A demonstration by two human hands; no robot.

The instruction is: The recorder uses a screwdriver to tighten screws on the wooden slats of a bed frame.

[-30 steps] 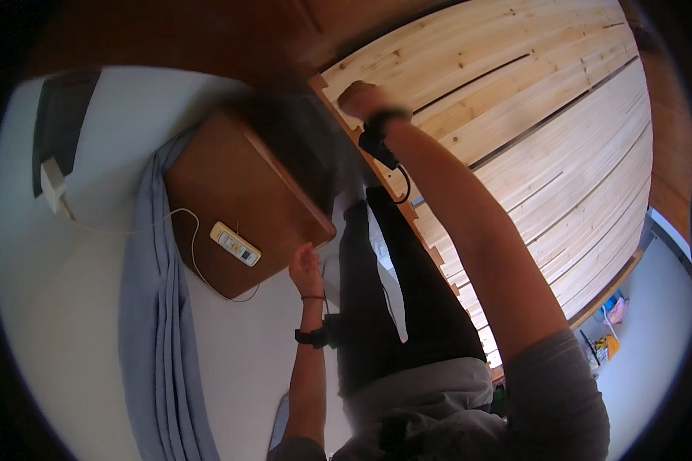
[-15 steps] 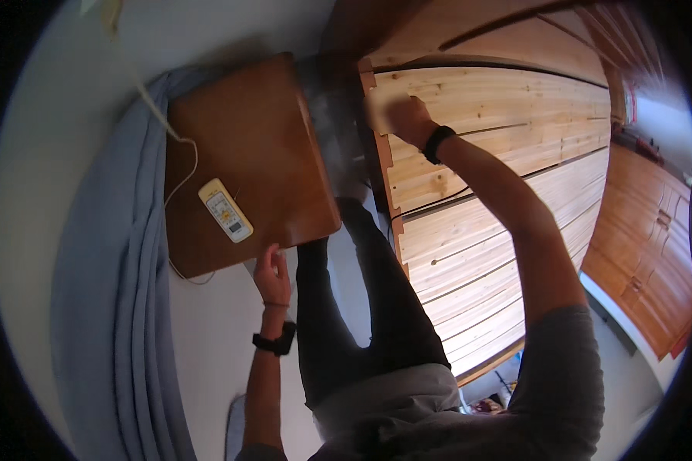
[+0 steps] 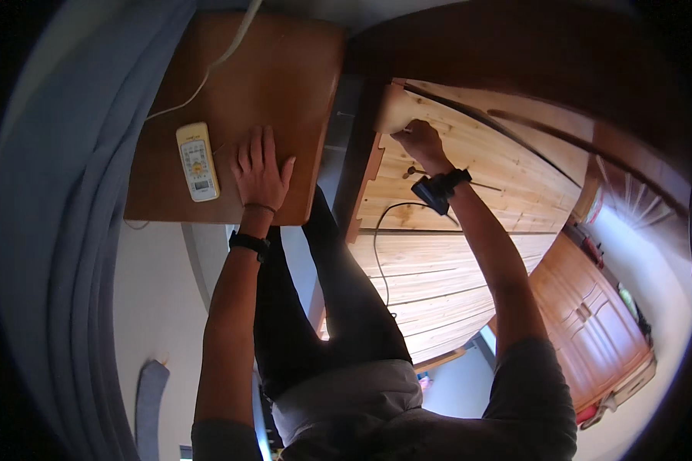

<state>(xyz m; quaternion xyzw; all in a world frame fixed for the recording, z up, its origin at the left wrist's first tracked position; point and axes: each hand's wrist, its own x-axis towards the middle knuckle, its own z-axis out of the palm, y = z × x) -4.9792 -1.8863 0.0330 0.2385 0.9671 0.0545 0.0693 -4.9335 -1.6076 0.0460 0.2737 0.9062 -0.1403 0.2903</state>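
Note:
My left hand (image 3: 260, 177) lies flat with fingers stretched out on a brown wooden bedside table (image 3: 284, 69). Left of it, a cream remote control (image 3: 198, 163) rests on the tabletop. My right hand (image 3: 423, 146) is closed in a pinch over the pale wooden bed slats (image 3: 469, 146), close to the dark bed frame (image 3: 361, 169). Whatever sits between its fingertips is too small to name. A pale blurred patch shows beside those fingers. From the right wrist's black band hangs a black box-shaped device (image 3: 430, 194) with a black cable (image 3: 375, 246).
A white cord (image 3: 227, 58) crosses the tabletop. Blue-grey curtains (image 3: 46, 253) hang along the left. Dark wood (image 3: 515, 54) rises past the bed's far end. A reddish-brown wooden cabinet (image 3: 592, 323) stands at the right. My legs are between table and bed.
My left hand has moved from the table's near edge up onto its top and flattened out. The right hand stays at the bed corner, its wrist turned. The whole view has shifted.

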